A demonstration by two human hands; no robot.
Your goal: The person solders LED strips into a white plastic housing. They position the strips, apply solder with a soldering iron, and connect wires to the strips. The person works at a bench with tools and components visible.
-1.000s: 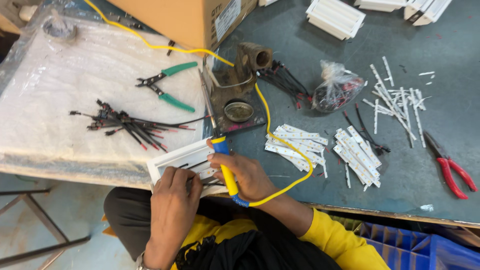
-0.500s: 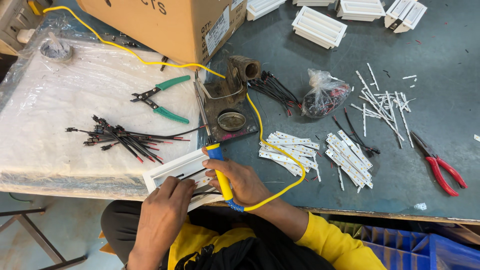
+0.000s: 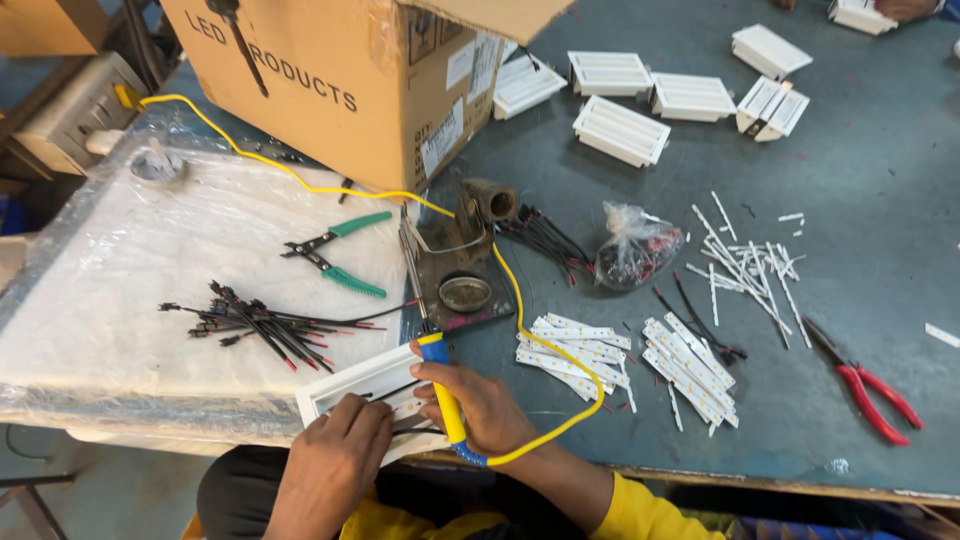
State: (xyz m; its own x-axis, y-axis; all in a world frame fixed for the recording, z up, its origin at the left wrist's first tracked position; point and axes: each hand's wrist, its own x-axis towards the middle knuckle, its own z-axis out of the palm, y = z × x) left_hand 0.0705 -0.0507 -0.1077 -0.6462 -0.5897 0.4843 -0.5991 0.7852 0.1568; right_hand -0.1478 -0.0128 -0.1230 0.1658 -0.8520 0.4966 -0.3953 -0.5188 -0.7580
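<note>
The right hand [image 3: 490, 405] is gripping a light, stiff soldering iron [image 3: 443, 390] by its insulated handle while the left hand [image 3: 335, 460] is pressing fingers closed onto the fragile white light housing [image 3: 345, 392] at the bench's near edge.

Soldering iron [image 3: 445, 395] blue-yellow, cord [image 3: 540, 330] yellow; fixture frame [image 3: 345, 392] white; cutters [image 3: 340, 252] green-handled; pliers [image 3: 872, 395] red-handled.
</note>
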